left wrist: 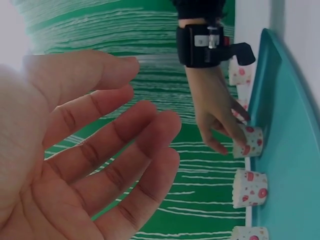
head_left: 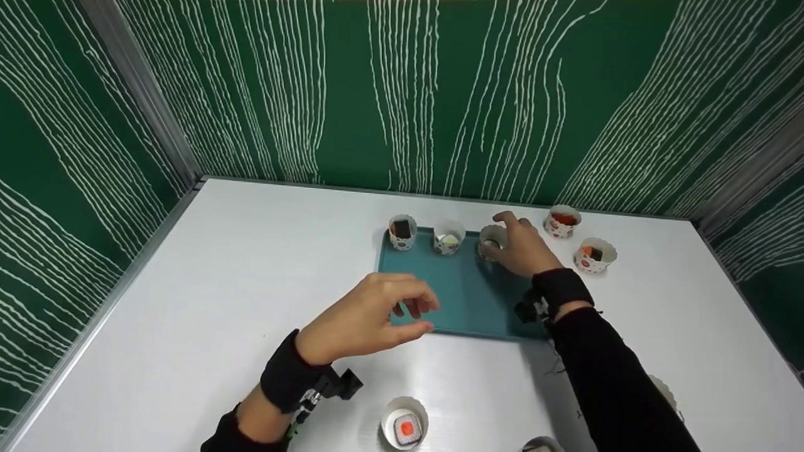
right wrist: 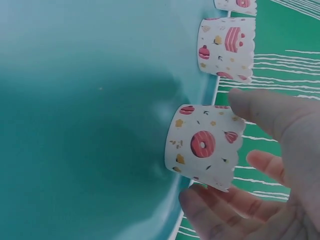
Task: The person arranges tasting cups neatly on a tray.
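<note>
My right hand (head_left: 524, 248) is at a printed paper cup (head_left: 489, 235) on the back edge of a teal tray (head_left: 465, 301). Its thumb is at one side and the fingers bend round the other, as the right wrist view shows. Two more paper cups line that edge: one with a dark piece (head_left: 402, 229), one with a pale yellowish piece (head_left: 448, 240). My left hand (head_left: 370, 314) hovers over the tray's front left part, holding nothing, its fingers loosely curved. Near me on the table stands a cup (head_left: 388, 433) with a sushi roll (head_left: 407, 429) inside.
Right of the tray stand a cup with red contents (head_left: 563, 221) and a cup with an orange and black piece (head_left: 594, 255). Another cup (head_left: 543, 444) is cut off at the bottom; one more (head_left: 662, 392) is partly behind my right sleeve. Green walls enclose the white table.
</note>
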`<action>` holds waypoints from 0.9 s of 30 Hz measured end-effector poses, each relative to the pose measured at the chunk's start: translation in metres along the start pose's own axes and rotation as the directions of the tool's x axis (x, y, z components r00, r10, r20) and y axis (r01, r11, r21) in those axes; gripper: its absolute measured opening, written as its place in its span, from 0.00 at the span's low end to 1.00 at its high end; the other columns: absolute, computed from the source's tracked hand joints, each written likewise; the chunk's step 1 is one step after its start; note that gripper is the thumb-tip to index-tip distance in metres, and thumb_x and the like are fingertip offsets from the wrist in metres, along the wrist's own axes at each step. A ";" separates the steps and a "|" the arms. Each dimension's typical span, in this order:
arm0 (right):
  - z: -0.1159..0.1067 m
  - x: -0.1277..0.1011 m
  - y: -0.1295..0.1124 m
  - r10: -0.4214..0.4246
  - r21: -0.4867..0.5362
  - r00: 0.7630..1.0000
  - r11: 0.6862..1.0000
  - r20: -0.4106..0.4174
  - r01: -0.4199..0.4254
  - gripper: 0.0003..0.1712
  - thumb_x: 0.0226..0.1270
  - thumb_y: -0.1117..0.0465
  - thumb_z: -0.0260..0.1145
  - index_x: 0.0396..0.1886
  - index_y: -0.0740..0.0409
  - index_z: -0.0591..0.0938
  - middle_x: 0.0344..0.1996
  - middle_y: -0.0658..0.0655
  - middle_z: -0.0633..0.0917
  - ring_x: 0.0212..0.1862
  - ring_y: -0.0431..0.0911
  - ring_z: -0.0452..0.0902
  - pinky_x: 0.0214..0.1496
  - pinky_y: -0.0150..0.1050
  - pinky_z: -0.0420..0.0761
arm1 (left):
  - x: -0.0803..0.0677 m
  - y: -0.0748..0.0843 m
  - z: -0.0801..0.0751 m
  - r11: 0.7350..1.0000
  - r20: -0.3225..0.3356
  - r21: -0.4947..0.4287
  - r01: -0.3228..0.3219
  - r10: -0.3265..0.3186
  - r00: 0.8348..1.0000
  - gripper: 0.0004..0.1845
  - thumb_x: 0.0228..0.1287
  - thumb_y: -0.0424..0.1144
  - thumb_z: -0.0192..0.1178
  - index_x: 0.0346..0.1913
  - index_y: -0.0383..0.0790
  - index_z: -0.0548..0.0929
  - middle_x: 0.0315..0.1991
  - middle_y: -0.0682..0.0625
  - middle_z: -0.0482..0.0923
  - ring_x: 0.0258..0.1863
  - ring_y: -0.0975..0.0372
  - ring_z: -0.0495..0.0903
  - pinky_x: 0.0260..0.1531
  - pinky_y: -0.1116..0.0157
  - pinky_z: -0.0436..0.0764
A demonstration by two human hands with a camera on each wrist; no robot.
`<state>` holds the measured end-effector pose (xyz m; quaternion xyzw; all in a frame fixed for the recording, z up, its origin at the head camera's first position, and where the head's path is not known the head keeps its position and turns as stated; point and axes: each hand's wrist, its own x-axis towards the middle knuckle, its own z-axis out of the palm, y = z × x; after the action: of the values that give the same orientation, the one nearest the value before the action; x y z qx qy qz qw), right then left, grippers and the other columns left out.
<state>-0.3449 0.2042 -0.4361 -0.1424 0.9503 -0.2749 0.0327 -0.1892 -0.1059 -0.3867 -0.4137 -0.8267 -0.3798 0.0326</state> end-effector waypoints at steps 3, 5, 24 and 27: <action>-0.004 -0.007 -0.002 0.002 0.008 1.000 1.000 -0.015 -0.002 0.42 0.78 0.50 0.69 0.81 0.64 0.63 0.69 0.80 0.71 0.61 0.68 0.76 0.64 0.66 0.77 | 0.000 0.002 0.000 1.000 0.015 0.000 0.005 -0.005 1.000 0.06 0.71 0.37 0.71 0.48 0.42 0.87 0.42 0.51 0.86 0.43 0.62 0.86 0.45 0.67 0.86; -0.006 -0.013 -0.003 -0.003 0.016 1.000 1.000 -0.023 0.003 0.43 0.78 0.48 0.69 0.81 0.63 0.62 0.70 0.81 0.70 0.61 0.68 0.76 0.64 0.67 0.77 | -0.002 0.003 0.000 1.000 0.031 0.005 0.009 -0.009 0.999 0.07 0.72 0.38 0.72 0.48 0.43 0.88 0.42 0.51 0.87 0.43 0.61 0.86 0.45 0.67 0.87; -0.024 -0.084 -0.006 -0.112 0.116 0.989 0.986 -0.093 0.122 0.31 0.76 0.53 0.72 0.73 0.59 0.76 0.65 0.68 0.82 0.67 0.67 0.79 0.68 0.65 0.79 | -0.065 0.006 0.033 0.979 0.135 0.120 0.164 -0.180 0.974 0.28 0.63 0.62 0.76 0.56 0.48 0.85 0.44 0.54 0.86 0.45 0.65 0.83 0.46 0.69 0.81; -0.024 -0.095 -0.009 -0.118 0.132 0.989 0.983 -0.086 0.129 0.29 0.77 0.53 0.72 0.71 0.58 0.78 0.64 0.66 0.83 0.66 0.65 0.81 0.67 0.65 0.80 | -0.078 0.007 0.036 0.972 0.148 0.150 0.182 -0.204 0.968 0.36 0.57 0.66 0.78 0.61 0.48 0.83 0.47 0.55 0.84 0.47 0.66 0.82 0.46 0.69 0.81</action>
<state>-0.2553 0.2367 -0.4127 -0.1876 0.9190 -0.3466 -0.0117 -0.1236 -0.1310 -0.4366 -0.3575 -0.8869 -0.2891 -0.0441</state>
